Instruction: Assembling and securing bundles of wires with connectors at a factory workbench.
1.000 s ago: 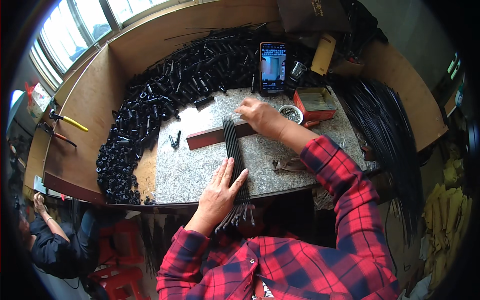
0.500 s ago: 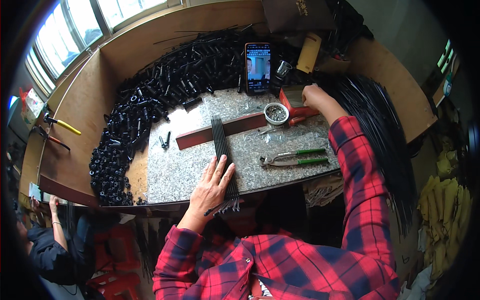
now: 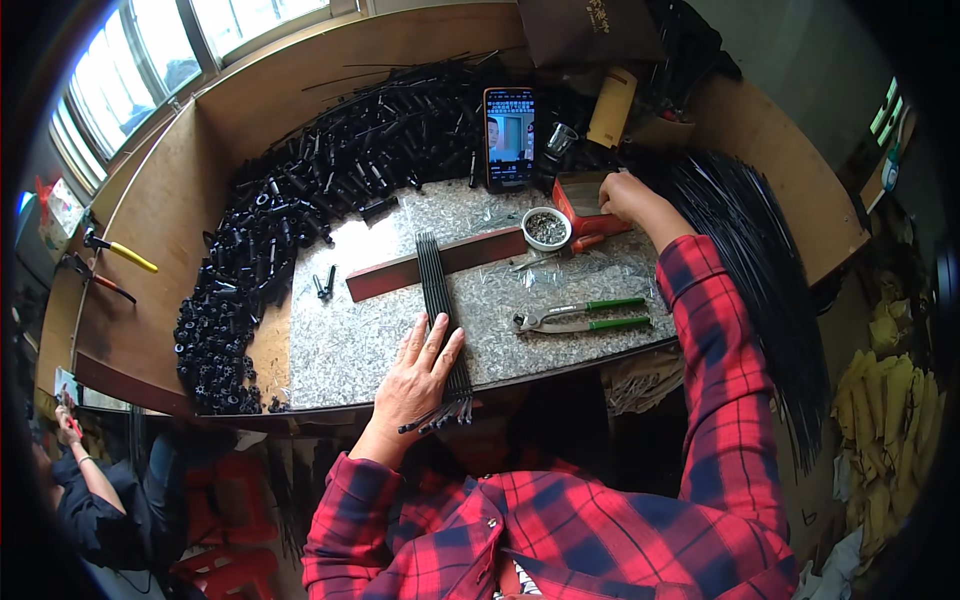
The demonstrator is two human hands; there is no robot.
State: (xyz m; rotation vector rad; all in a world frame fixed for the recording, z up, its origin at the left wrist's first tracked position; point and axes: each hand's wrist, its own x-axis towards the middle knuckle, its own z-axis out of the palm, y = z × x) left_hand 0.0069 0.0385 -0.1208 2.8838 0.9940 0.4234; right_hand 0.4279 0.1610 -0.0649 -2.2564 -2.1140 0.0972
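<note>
My left hand [image 3: 412, 380] lies flat with its fingers stretched over a row of thin black rods [image 3: 433, 275]. Those rods rest side by side across a dark red bar [image 3: 375, 281], and their near ends stick out past the table edge. At the back right my right hand [image 3: 633, 198] has its fingers curled together over a red, open-fronted tray [image 3: 577, 207]; what they hold, if anything, is hidden. Beside that tray stands a small white bowl [image 3: 525, 228] with tiny metal bits. Green-handled pincers [image 3: 585, 316] lie on the speckled tabletop, nearer to me.
Black tubular parts [image 3: 290, 200] are heaped along the left and back. A phone [image 3: 510, 140] stands upright behind the bowl. Long black rods [image 3: 740, 220] spread at the right. A yellow-handled hammer [image 3: 125, 252] hangs on the left wall. Another person [image 3: 100, 490] sits at lower left.
The view has shifted slightly. My left hand stays on the rods and my right hand stays by the red tray, its fingers a little changed. The other person's hand has moved left and down.
</note>
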